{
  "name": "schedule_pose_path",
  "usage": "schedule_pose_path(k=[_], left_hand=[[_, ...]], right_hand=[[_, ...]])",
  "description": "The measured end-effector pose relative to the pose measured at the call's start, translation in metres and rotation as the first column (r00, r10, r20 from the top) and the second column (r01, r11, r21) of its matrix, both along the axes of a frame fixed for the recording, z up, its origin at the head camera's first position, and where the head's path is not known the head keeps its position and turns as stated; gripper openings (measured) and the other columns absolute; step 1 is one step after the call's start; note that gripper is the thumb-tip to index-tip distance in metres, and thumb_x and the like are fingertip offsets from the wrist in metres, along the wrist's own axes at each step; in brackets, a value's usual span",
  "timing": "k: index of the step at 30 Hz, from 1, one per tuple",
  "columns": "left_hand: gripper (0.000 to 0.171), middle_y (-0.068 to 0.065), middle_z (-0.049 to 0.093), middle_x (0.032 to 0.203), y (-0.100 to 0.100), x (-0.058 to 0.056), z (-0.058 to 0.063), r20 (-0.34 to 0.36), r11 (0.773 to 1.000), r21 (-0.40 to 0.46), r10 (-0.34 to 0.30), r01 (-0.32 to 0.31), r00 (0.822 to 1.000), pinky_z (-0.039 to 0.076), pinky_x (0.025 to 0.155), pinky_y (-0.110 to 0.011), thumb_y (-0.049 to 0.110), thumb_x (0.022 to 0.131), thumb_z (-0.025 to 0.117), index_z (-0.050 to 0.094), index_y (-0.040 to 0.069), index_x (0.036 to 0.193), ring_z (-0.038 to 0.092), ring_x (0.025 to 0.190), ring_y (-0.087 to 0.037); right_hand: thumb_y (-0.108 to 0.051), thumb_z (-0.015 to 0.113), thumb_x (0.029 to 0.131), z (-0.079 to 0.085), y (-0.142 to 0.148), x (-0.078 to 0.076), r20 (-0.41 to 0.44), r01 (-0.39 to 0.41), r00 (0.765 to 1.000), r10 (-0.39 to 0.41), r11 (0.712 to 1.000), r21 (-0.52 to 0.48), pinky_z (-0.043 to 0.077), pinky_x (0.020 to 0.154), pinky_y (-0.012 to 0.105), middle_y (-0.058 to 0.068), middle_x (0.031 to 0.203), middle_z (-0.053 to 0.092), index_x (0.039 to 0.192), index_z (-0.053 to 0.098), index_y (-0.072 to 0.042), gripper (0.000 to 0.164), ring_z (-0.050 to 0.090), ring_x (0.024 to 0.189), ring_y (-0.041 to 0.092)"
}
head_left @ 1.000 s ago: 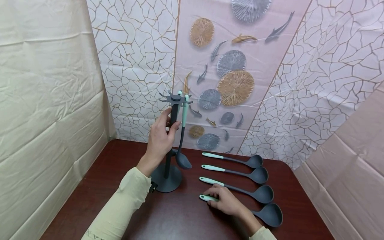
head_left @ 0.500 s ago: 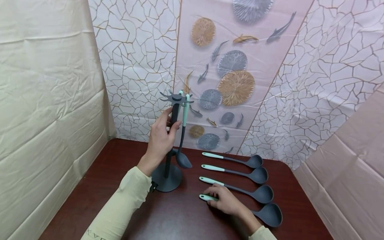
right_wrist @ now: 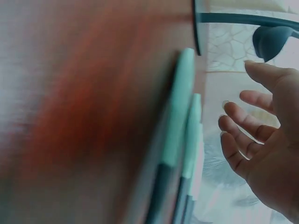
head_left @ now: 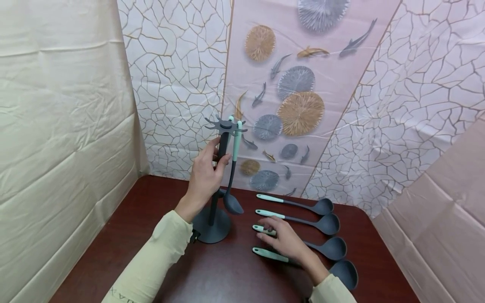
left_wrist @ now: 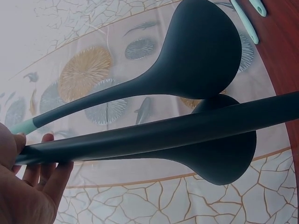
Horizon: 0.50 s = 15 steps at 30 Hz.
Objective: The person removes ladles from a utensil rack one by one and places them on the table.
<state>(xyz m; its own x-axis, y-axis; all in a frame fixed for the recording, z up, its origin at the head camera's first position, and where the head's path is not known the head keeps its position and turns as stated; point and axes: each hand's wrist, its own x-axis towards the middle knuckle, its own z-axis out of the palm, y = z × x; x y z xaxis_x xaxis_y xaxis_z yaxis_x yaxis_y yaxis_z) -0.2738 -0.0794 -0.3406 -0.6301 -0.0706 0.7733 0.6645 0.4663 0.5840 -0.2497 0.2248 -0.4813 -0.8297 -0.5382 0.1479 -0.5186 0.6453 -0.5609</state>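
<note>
My left hand (head_left: 206, 171) grips the post of a dark utensil stand (head_left: 213, 216) just below its hooked top. Two ladles with mint handles hang there: a front ladle (head_left: 233, 204) and a second ladle (left_wrist: 229, 163) partly behind the post in the left wrist view. My right hand (head_left: 283, 239), fingers loosely spread and holding nothing, hovers over the lying ladles. It partly covers the nearest ladle (head_left: 270, 254) and the ladle (head_left: 334, 248) beyond it. In the right wrist view, the hand (right_wrist: 268, 126) is apart from the mint handles (right_wrist: 180, 112).
Two more ladles, a middle one (head_left: 328, 224) and the farthest one (head_left: 323, 206), lie in the same row, bowls to the right. The dark red table (head_left: 227, 273) ends at a patterned cloth backdrop (head_left: 178, 105), with plain cloth at both sides.
My right hand has let go of the nearest ladle's handle and moved up and away from it, over the one beyond. The left hand keeps its grip on the post.
</note>
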Motion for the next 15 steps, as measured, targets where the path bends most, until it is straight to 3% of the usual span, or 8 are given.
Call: schedule_pose_path(k=[3, 15], left_hand=[[0.050, -0.007, 0.067, 0.094, -0.001, 0.000, 0.000, 0.000, 1.000, 0.004, 0.003, -0.003, 1.000, 0.057, 0.069, -0.040, 0.022, 0.104, 0.072, 0.056, 0.006, 0.148, 0.071, 0.088, -0.022], [0.050, -0.007, 0.067, 0.095, 0.002, 0.001, -0.001, 0.000, 1.000, -0.011, 0.010, -0.009, 1.000, 0.058, 0.068, -0.039, 0.024, 0.104, 0.071, 0.055, 0.007, 0.148, 0.071, 0.088, -0.021]], right_hand=[[-0.034, 0.071, 0.104, 0.013, -0.007, -0.004, -0.030, 0.017, 0.999, -0.017, 1.000, -0.014, 0.055, 0.085, 0.047, 0.004, 0.116, 0.065, 0.137, 0.068, -0.019, 0.036, 0.065, 0.103, 0.024], [-0.046, 0.072, 0.102, 0.062, -0.033, -0.016, -0.234, -0.002, 0.972, -0.020, 0.996, -0.093, 0.055, 0.087, 0.043, -0.007, 0.113, 0.064, 0.134, 0.069, -0.022, 0.041, 0.063, 0.105, 0.016]])
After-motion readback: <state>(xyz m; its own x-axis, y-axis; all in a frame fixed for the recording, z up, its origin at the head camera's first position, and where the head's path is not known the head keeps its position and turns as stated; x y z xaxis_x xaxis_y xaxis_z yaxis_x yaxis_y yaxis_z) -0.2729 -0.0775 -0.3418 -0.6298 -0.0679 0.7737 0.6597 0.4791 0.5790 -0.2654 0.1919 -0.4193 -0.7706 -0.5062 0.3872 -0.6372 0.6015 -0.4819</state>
